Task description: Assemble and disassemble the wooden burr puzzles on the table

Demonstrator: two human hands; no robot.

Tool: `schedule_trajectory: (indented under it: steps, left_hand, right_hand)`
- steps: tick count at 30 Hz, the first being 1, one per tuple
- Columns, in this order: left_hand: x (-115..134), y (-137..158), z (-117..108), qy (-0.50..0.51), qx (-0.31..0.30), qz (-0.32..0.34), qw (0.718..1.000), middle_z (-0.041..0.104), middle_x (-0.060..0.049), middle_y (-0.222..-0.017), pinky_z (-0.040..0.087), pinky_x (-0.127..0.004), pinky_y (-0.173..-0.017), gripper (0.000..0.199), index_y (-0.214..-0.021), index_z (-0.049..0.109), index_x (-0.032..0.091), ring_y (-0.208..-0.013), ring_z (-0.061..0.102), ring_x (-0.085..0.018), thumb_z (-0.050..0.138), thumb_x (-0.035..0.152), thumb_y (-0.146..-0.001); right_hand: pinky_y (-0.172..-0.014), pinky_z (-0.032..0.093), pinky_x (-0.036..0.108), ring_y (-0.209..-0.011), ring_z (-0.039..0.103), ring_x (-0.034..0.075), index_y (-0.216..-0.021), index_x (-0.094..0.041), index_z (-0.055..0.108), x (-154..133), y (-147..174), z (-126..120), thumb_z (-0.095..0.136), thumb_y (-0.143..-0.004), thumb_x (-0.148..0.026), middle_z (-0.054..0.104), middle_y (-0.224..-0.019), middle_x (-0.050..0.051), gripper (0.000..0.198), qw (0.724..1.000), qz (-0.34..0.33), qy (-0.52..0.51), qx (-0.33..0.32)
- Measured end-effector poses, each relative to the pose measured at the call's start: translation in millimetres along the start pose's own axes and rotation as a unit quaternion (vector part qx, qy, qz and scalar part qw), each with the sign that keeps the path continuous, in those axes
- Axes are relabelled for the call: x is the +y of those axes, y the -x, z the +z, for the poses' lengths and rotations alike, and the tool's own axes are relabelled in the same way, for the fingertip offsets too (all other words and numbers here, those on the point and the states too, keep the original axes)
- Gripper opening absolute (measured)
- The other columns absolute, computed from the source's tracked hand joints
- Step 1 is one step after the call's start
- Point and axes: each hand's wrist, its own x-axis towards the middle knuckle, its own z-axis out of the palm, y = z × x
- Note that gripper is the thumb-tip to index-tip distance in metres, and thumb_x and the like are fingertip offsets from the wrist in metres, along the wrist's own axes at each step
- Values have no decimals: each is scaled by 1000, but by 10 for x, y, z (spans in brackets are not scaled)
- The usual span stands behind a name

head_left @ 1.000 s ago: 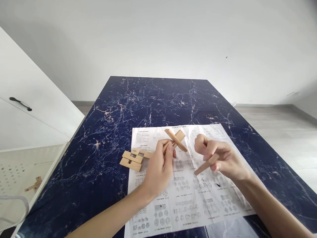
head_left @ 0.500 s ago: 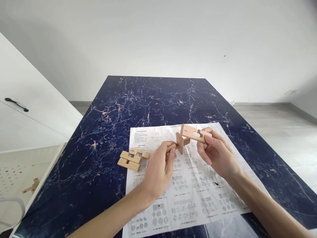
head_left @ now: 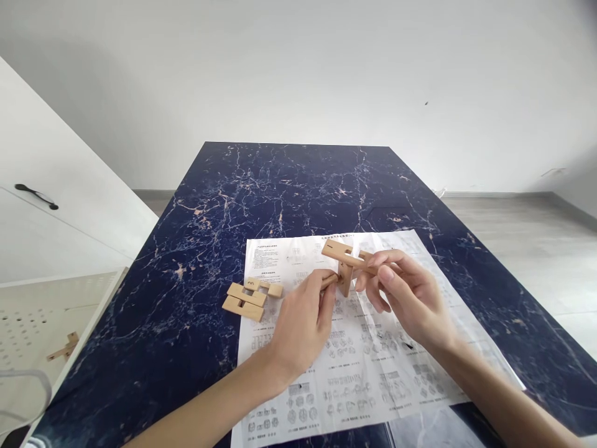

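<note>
My left hand [head_left: 301,330] is closed on one end of a pair of crossed wooden puzzle pieces [head_left: 346,283], one passing through the other. Between the thumb and fingers of my right hand [head_left: 415,302] is a notched wooden puzzle piece [head_left: 336,250], its marked end pointing left. It lies slantwise just above the crossed pieces; whether they touch I cannot tell. Left of my left hand, several loose wooden puzzle pieces [head_left: 246,294] sit together, partly over the edge of the printed sheet [head_left: 345,410].
The dark blue marbled table [head_left: 280,186] stretches toward the white wall. At the left, a pale perforated surface [head_left: 28,323] holds joined wooden pieces [head_left: 64,348], below a white cabinet [head_left: 69,174] with a black handle. A clear sheet [head_left: 433,429] lies at the near edge.
The notched piece in my right hand has moved left and tipped, now over the crossed pieces. My left hand has turned the crossed pieces slightly and shifted a little right.
</note>
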Motion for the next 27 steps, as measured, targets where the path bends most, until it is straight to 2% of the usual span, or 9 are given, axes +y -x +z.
schedule_trajectory:
  steps: [6,12,19,27]
  left_hand:
    - [25,4,-19,5,-6,-10,1000,75,-5,-101,43,-33,-66,20,-118,57,22,-78,67,-21,40,33,-116]
    - [36,2,-20,15,-6,1,1000,78,-7,-109,52,-36,-73,21,-121,58,22,-90,73,-24,41,32,-116]
    - [47,11,-25,11,-11,0,1000,79,-10,-118,57,-41,-79,20,-127,59,21,-100,76,-28,44,29,-115]
    - [29,20,-13,7,-13,4,1000,79,-9,-122,57,-41,-79,18,-125,58,22,-103,77,-28,45,28,-115]
  right_hand:
    - [-57,57,34,-56,62,15,-128,-29,69,-18,66,70,58,-112,-38,79,-91,3,21,993,-57,107,-1]
    - [-53,57,31,-53,63,14,-128,-30,70,14,82,77,58,-112,-28,82,-94,3,20,984,-88,154,-15]
    - [-53,57,31,-54,63,14,-125,-31,72,1,86,92,60,-111,-26,83,-96,3,20,987,-72,139,-39]
    - [-50,57,30,-49,64,13,-124,-31,74,5,122,98,64,-109,-26,85,-89,2,19,990,-45,136,-10]
